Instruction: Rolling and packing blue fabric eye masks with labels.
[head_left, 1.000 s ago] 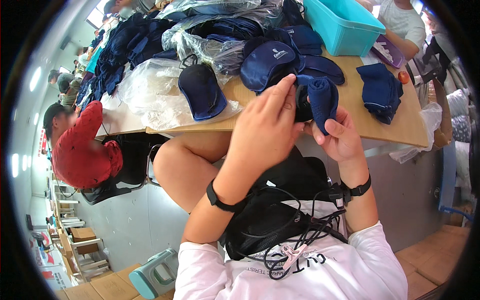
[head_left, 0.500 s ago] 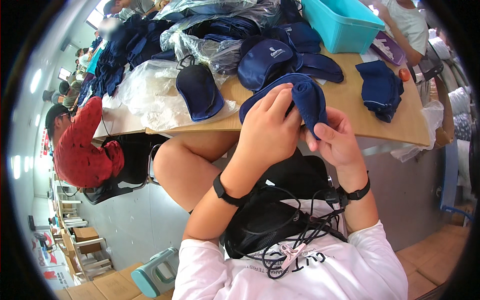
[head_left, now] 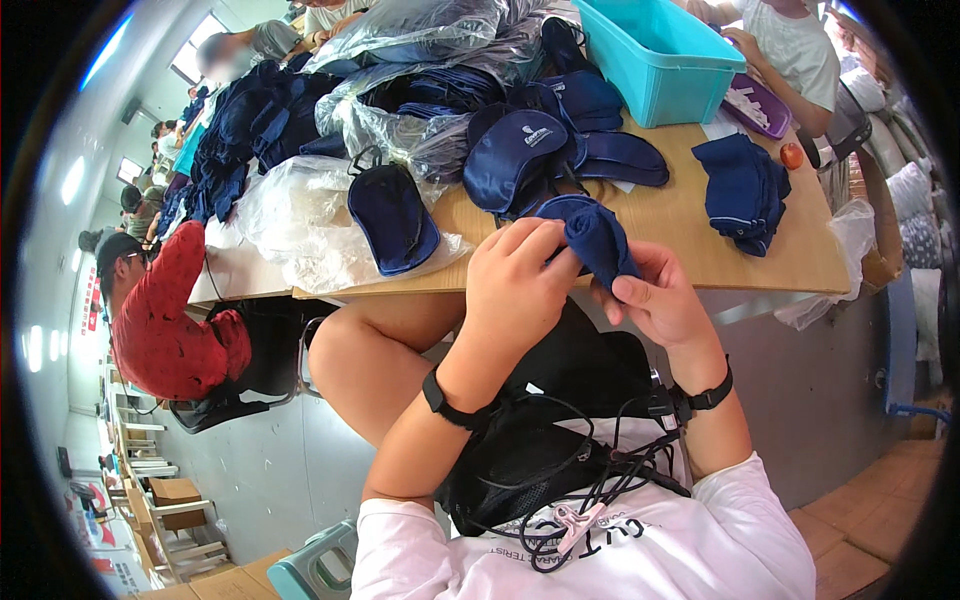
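Above the table's front edge, my left hand (head_left: 515, 290) and my right hand (head_left: 665, 300) both grip a navy blue cloth roll (head_left: 603, 245). The left fingers are bent over its left side, their tips partly hidden. My right thumb presses against its lower right end, with the fingers curled underneath. Just beyond my hands lies a shiny navy eye mask (head_left: 515, 155) with a white print. Farther left, another dark eye mask (head_left: 395, 220) with a strap rests on clear plastic.
Folded navy cloths (head_left: 742, 195) lie on the right of the wooden table (head_left: 690, 240). A turquoise bin (head_left: 665, 90), a purple tray (head_left: 775, 120) and clear bags of navy fabric (head_left: 430, 90) stand farther back. Someone in red (head_left: 180, 335) sits at the left; others work across the table.
The cloth in my hands looks more tightly rolled, and less of it spreads out behind my left fingers. The whole view has shifted slightly; both hands keep their grip.
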The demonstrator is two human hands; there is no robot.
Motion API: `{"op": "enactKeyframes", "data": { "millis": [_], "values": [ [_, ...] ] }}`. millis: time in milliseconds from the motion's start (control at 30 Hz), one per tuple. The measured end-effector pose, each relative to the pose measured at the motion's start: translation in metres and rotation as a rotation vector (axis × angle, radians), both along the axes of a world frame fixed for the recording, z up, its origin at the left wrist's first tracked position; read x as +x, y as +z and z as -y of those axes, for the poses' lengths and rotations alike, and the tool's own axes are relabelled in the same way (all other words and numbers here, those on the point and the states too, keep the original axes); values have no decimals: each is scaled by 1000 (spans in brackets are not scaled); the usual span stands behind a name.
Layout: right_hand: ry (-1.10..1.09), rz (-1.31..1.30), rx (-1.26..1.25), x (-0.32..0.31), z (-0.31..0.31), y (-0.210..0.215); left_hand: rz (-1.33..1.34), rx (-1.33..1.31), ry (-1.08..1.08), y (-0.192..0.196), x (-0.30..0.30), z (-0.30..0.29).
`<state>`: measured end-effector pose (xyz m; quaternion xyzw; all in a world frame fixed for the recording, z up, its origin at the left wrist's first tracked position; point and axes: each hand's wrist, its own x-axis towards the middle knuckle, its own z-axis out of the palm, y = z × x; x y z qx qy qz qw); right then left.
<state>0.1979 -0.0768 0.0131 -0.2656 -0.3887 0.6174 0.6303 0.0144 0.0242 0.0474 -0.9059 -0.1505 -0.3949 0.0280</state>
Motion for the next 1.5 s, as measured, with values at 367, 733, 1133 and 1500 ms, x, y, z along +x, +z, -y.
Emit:
{"op": "enactKeyframes", "data": {
  "millis": [367, 733, 1133, 1500],
  "values": [
    [-316, -168, 64, 39, -4, -14, 25, -333, -91, 30, -1, -17],
    [-633, -474, 258, 74, -18, -45, -570, -245, 669, -3, 54, -77],
    [-482, -457, 284, 69, -19, -30, -37, 96, 579, 139, 60, -166],
    [-478, -413, 193, 68, -15, -26, -351, -422, -71, 45, 52, -31]
  ]
}}
